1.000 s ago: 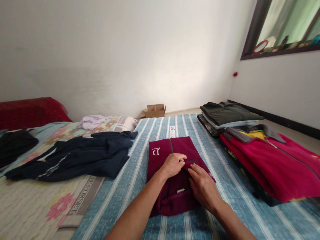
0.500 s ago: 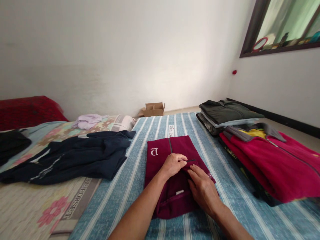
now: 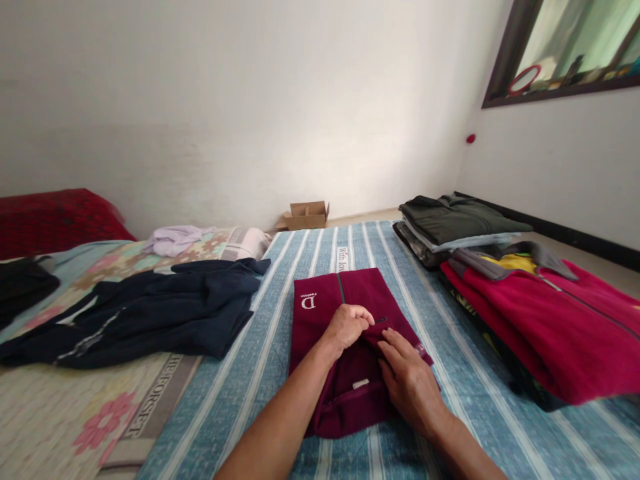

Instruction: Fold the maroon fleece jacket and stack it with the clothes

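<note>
A folded maroon zip jacket (image 3: 320, 347) lies on the blue striped sheet in front of me, with a white "D Fashion" print at its upper left. My left hand (image 3: 347, 327) pinches the jacket's collar fabric beside the dark zip. Flat on the right part of the jacket rests my right hand (image 3: 407, 370), its fingers stretched out near the collar edge. A small white label (image 3: 360, 384) shows inside the neck, below both hands.
On the left a dark navy jacket (image 3: 165, 313) is spread out. Folded clothes (image 3: 460, 223) are stacked at the back right, with a crimson jacket (image 3: 550, 320) on a nearer pile. A cardboard box (image 3: 307, 215) stands by the wall.
The hands have barely moved on the maroon jacket; less of the dark zip shows between them. The view has shifted slightly.
</note>
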